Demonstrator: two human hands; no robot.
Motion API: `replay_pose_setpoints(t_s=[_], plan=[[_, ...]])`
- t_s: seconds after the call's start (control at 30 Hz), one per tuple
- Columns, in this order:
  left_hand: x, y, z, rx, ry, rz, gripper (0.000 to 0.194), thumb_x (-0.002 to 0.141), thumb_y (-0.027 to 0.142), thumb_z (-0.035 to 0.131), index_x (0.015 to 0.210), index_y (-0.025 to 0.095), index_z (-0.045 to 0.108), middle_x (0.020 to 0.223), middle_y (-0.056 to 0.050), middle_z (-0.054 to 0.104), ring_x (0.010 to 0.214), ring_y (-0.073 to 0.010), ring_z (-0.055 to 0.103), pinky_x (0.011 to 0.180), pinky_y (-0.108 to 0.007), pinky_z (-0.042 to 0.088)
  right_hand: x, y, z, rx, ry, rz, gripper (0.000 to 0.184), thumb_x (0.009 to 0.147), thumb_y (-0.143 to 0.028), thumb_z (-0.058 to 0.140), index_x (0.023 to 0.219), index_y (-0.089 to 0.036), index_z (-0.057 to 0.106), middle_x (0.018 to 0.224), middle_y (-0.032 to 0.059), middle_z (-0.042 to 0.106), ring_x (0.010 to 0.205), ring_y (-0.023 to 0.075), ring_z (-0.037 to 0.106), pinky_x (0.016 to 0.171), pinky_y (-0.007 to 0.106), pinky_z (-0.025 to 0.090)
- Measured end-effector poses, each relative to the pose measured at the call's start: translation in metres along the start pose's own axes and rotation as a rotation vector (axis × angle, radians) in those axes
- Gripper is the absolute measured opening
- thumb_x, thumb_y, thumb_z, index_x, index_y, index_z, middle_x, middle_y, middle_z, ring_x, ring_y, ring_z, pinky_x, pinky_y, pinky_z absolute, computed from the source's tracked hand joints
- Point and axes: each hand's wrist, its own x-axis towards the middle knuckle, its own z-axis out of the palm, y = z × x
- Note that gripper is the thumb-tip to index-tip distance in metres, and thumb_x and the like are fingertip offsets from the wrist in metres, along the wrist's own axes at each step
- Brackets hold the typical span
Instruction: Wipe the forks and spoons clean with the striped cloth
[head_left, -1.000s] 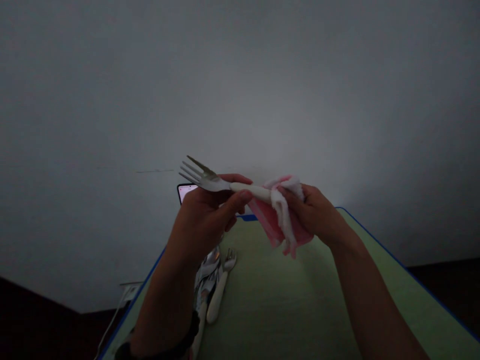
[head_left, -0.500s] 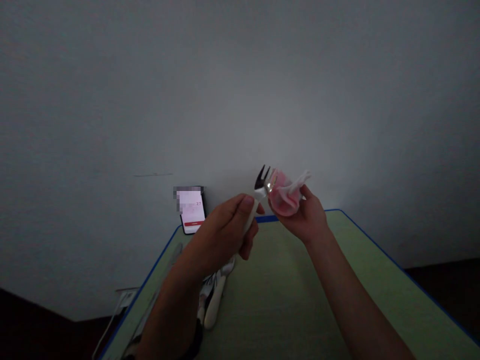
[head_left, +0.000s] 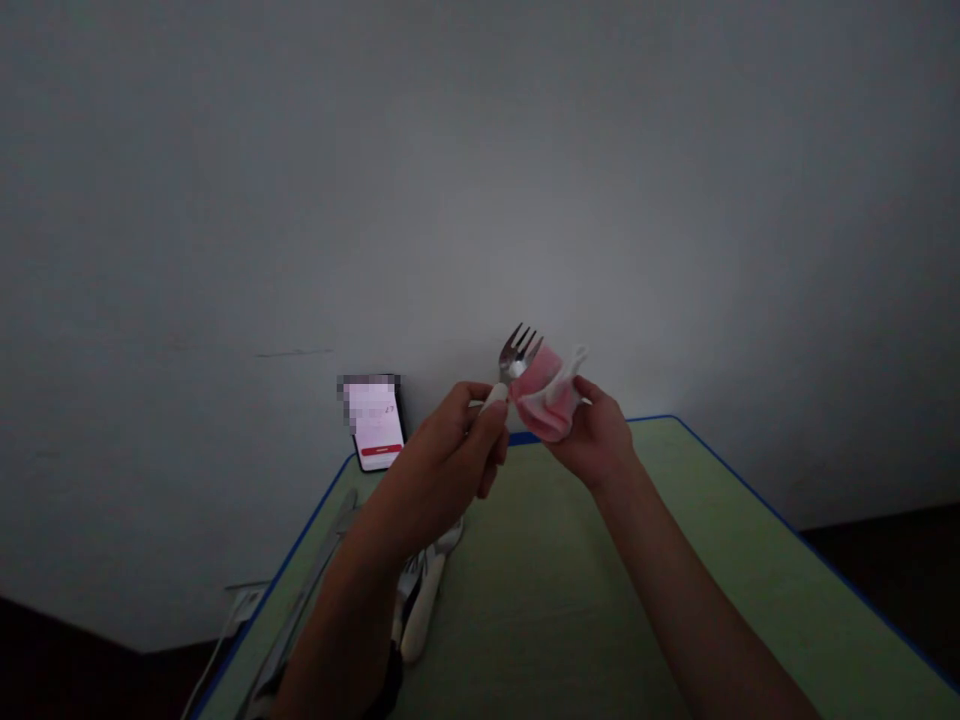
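Observation:
My left hand [head_left: 461,445] is closed around the pale handle of a fork [head_left: 514,360], whose metal tines point up. In my right hand [head_left: 600,430] is a bunched pink and white cloth [head_left: 549,400], pressed against the right side of the fork head. The cloth partly covers the neck of the fork. Below my left hand, several pieces of cutlery [head_left: 424,605] with pale handles lie on the table; my forearm hides part of them.
A green table [head_left: 570,600] with a blue edge stands against a grey wall [head_left: 525,180]. A lit phone [head_left: 377,425] leans on the wall at the back left. A long metal knife [head_left: 319,565] lies along the left edge. A white cable [head_left: 214,660] hangs beyond it.
The fork has swung from lying sideways, its handle in the cloth, to tines up. My left hand now grips the handle, and the cloth has gone from the handle to the head.

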Motion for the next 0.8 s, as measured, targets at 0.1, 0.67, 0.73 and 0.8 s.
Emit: replay_pose_setpoints(t_s=[0.1, 0.67, 0.73, 0.8], plan=[[0.0, 0.002, -0.001, 0.036, -0.032, -0.006, 0.026, 0.089, 0.043, 0.036, 0.095, 0.019, 0.045, 0.054, 0.007, 0.045, 0.037, -0.0053, 0.036, 0.035, -0.015, 0.029, -0.001, 0.004, 0.003, -0.041, -0.053, -0.057, 0.03, 0.086, -0.013, 0.031, 0.085, -0.016, 0.061, 0.076, 0.004, 0.069, 0.068, 0.0131, 0.064, 0.067, 0.026, 0.053], [0.005, -0.013, 0.006, 0.566, -0.102, 0.091, 0.045, 0.092, 0.043, 0.021, 0.078, 0.018, 0.055, 0.062, -0.001, 0.055, 0.055, -0.0146, 0.052, 0.053, -0.025, 0.037, -0.017, 0.016, 0.011, -0.004, -0.189, 0.032, 0.044, 0.086, -0.05, 0.025, 0.083, -0.02, 0.057, 0.081, 0.0029, 0.066, 0.069, 0.0155, 0.06, 0.065, 0.028, 0.052], [0.003, -0.013, 0.008, 0.551, -0.138, 0.102, 0.044, 0.092, 0.043, 0.019, 0.082, 0.018, 0.054, 0.067, -0.003, 0.057, 0.059, -0.0157, 0.053, 0.055, -0.026, 0.038, -0.018, 0.02, 0.012, -0.001, -0.13, -0.011, 0.045, 0.087, -0.051, 0.023, 0.08, -0.021, 0.057, 0.073, 0.0011, 0.065, 0.062, 0.0134, 0.059, 0.06, 0.024, 0.051], [0.002, -0.012, 0.01, 0.531, -0.19, 0.123, 0.04, 0.092, 0.041, 0.021, 0.087, 0.018, 0.054, 0.074, -0.005, 0.06, 0.063, -0.0166, 0.055, 0.057, -0.027, 0.04, -0.017, 0.023, 0.012, -0.047, -0.077, -0.079, 0.043, 0.088, -0.048, 0.025, 0.079, -0.022, 0.058, 0.072, 0.0008, 0.065, 0.065, 0.0131, 0.061, 0.06, 0.023, 0.051]])
